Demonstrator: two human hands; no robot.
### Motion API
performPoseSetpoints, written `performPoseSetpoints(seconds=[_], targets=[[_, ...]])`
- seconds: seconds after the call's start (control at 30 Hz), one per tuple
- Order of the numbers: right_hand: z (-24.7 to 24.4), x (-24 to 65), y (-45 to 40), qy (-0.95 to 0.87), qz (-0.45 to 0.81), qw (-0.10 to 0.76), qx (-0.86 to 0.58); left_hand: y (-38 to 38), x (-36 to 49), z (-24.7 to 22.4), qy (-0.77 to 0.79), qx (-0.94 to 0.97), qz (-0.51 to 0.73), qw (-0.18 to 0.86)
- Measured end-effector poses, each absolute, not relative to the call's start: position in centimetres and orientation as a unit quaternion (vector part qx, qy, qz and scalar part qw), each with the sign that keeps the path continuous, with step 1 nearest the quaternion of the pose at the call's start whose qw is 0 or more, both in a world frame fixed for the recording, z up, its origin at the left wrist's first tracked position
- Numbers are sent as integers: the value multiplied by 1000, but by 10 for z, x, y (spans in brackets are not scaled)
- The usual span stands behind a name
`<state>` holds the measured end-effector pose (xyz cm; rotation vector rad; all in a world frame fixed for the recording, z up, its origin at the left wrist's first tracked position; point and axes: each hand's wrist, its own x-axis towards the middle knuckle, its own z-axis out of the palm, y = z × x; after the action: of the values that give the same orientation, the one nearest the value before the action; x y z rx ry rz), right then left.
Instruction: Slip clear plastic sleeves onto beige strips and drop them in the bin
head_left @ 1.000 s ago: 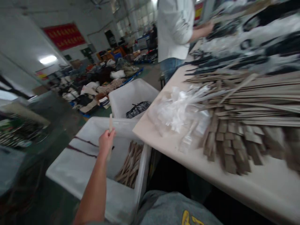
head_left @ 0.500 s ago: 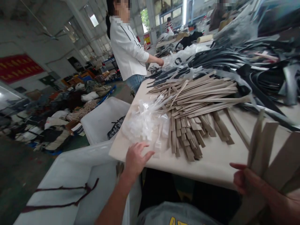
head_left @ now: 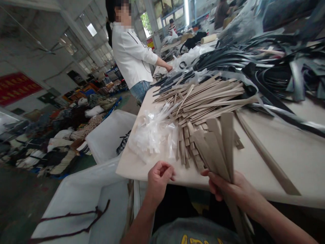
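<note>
Swung leftward from the near right since half a second ago: the right hand [head_left: 240, 187] with its held strips [head_left: 215, 149]. Curled inward, after being spread: the left hand [head_left: 159, 177]. Across the middle and right, a pale table [head_left: 250, 166], heaped on its far side with black strips [head_left: 223, 62]. At near left, against the table's corner, a white bin [head_left: 68, 196], with a second bin [head_left: 103, 137] just beyond. Standing at the table's far left, a co-worker in white [head_left: 134, 54], one arm stretched over it. Around mid-table, a pile of taupe strips [head_left: 215, 98]; touching its left side, clear plastic strips [head_left: 149, 135]. Before the pile's near end, the held strips, fanned upward, clamped between the right thumb and fingers. To the right, lying on the table, a single strip [head_left: 270, 162]. Apart from the right hand, at the table's near edge, the left hand, loosely bent; impossible to tell whether pinching anything. Inside the near bin, a dark red cord [head_left: 98, 211].
</note>
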<state>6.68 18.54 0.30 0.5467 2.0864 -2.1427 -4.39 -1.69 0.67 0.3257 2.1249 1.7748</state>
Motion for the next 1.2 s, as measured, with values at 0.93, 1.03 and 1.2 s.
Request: performPoseSetpoints(seconds=[0.93, 1.03, 1.2], targets=[[10, 115, 209, 825, -539, 16, 167, 17, -34, -6, 484, -34, 810, 330], [-3, 140, 212, 821, -543, 26, 173, 27, -38, -3, 467, -60, 820, 327], [-19, 157, 207, 873, -471, -11, 130, 38, -41, 4, 452, -61, 830, 322]])
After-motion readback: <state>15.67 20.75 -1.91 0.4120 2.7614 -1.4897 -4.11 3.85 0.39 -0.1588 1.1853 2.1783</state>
